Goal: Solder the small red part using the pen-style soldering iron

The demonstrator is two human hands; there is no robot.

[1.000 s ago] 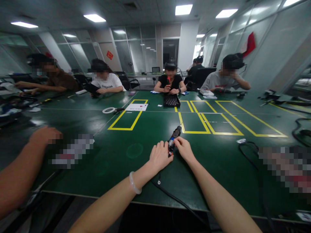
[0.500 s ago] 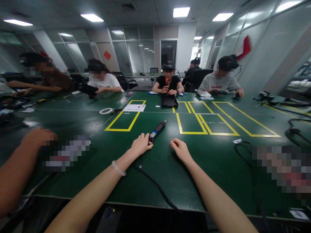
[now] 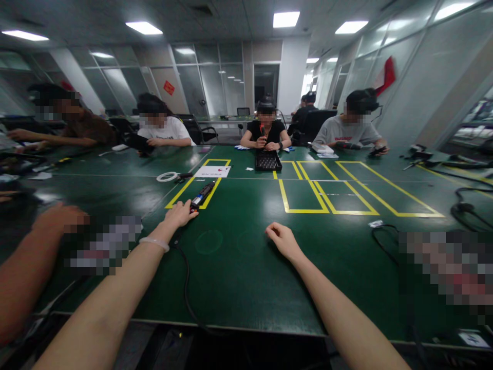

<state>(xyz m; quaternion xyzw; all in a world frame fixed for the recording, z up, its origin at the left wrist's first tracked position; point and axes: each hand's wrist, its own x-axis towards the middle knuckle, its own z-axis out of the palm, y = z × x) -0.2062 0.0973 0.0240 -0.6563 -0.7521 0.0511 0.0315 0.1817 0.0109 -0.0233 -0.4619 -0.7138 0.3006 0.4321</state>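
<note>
My left hand (image 3: 178, 215) is closed around the rear end of an electric screwdriver (image 3: 202, 197), a dark slim tool with a silver and blue band. It points away from me over the near right part of a yellow taped rectangle (image 3: 174, 200). A black cord (image 3: 187, 282) runs from beneath my left wrist toward the table's near edge. My right hand (image 3: 284, 240) rests on the green table (image 3: 239, 277) with its fingers curled in, and nothing shows in them. It lies well apart from the tool.
A white printed sheet (image 3: 213, 171) lies in the taped rectangle, beside a white cable coil (image 3: 167, 177). Opposite, a person sits behind a black tray (image 3: 268, 161). Another person's hand (image 3: 61, 218) is at my left. Black cables (image 3: 468, 208) lie at the right.
My left hand has moved left and slightly forward with the electric screwdriver, whose tip now lies over the taped rectangle. The cord has shifted left too. My right hand has barely moved.
</note>
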